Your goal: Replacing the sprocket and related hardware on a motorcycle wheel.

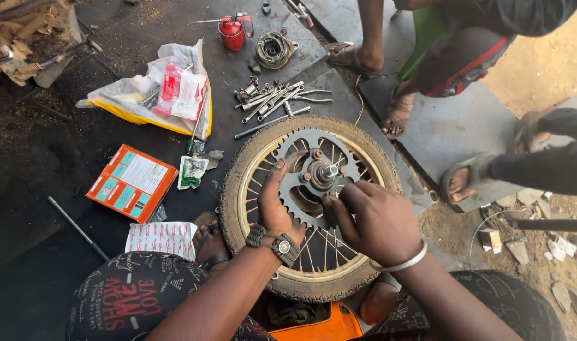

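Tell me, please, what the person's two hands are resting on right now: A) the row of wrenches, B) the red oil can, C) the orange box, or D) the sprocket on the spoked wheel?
D: both the left hand and the right hand lie on the sprocket of the spoked wheel, lying flat on the ground.

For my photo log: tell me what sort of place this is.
Probably an open-air motorcycle repair spot. A spoked wheel with its sprocket lies on the ground, wrenches and an oil can beside it.

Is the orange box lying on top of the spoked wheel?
No. The orange box lies on the dark ground to the left of the wheel, apart from it, while both hands rest on the sprocket.
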